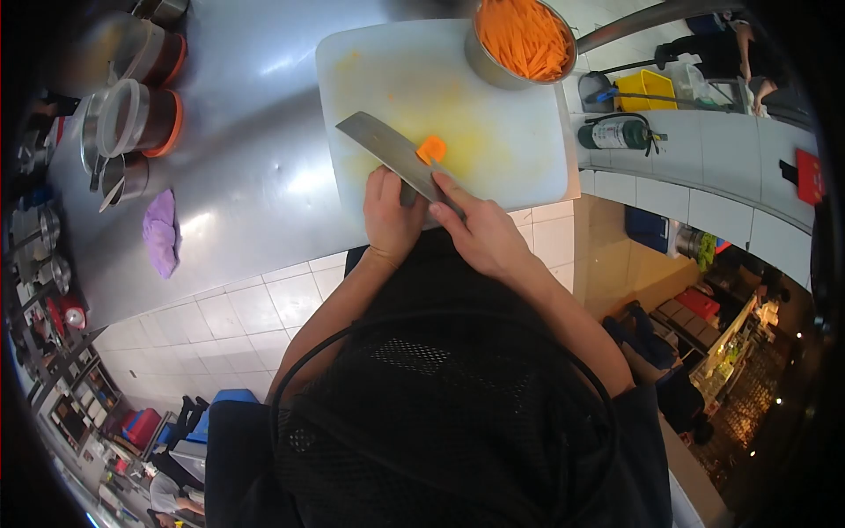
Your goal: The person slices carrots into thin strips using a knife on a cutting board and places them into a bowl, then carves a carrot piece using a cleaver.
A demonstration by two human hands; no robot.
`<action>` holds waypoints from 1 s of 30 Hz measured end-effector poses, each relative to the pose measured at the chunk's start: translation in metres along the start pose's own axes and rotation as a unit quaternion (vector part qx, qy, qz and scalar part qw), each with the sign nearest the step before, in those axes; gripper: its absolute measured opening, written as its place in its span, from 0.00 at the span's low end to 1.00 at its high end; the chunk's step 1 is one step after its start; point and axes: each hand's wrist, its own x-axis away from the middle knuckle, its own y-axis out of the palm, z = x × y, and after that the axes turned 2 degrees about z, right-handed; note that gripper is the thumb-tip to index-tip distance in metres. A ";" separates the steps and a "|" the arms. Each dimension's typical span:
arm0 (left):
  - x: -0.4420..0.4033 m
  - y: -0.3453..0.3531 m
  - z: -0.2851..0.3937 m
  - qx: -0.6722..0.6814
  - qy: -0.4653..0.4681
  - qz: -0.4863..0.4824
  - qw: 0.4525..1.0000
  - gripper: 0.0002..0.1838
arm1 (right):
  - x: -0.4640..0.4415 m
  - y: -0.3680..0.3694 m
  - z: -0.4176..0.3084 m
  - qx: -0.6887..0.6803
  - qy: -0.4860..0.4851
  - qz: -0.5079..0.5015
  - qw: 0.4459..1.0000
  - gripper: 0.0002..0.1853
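One knife (380, 148) slants over the cutting board (528, 158), with your right hand (480, 222) closed on its near end. Your left hand (390, 216) is curled close beside the blade; whether it grips anything, I cannot tell. An orange carrot piece (431, 150) sits against the blade's far side. Carrot shreds (524, 40) fill the bowl (489, 70) at your board's far right corner.

Kitchen: steel counter (251, 145), cutting board (519, 145)
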 end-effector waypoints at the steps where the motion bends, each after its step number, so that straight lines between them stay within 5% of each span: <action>1: 0.000 0.001 0.000 -0.003 0.009 0.010 1.000 0.22 | -0.004 0.002 0.003 -0.016 -0.016 0.009 1.000 0.30; 8: -0.001 0.005 0.002 0.007 0.018 0.039 0.999 0.21 | -0.035 0.000 0.038 -0.010 0.025 -0.009 1.000 0.31; 14: -0.003 0.004 0.009 -0.039 0.021 0.034 0.998 0.26 | -0.046 0.013 0.069 -0.006 -0.202 0.126 0.971 0.31; 16: -0.001 0.006 0.008 -0.049 -0.007 0.031 0.998 0.26 | -0.044 -0.016 0.052 -0.151 0.022 -0.026 0.988 0.30; 24: -0.001 -0.006 0.018 0.062 -0.162 0.021 0.985 0.28 | -0.002 -0.076 0.091 -0.116 -0.030 0.039 0.992 0.30; 30: -0.015 -0.041 0.025 0.334 -0.238 0.020 0.912 0.23 | 0.035 -0.066 0.110 -0.123 0.015 0.034 0.992 0.30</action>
